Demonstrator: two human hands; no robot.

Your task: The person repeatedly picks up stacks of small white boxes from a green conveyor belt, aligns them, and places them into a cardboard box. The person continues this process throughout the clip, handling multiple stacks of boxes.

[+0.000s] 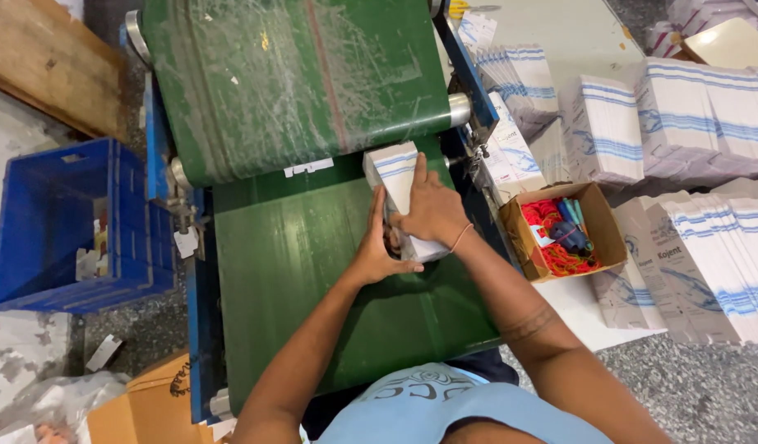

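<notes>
A stack of flat white cartons with blue stripes (393,167) lies on the green conveyor belt (288,271), just below the roller. My right hand (432,210) rests flat on top of the stack. Pressed against the stack's near left side is my left hand (375,251), thumb hooked under the front end. Both hands grip the same stack.
A small cardboard box (564,230) of red rubber bands and a dark tool sits right of the belt. Piles of the same striped cartons (683,123) cover the right table. A blue plastic crate (62,226) stands on the floor at left.
</notes>
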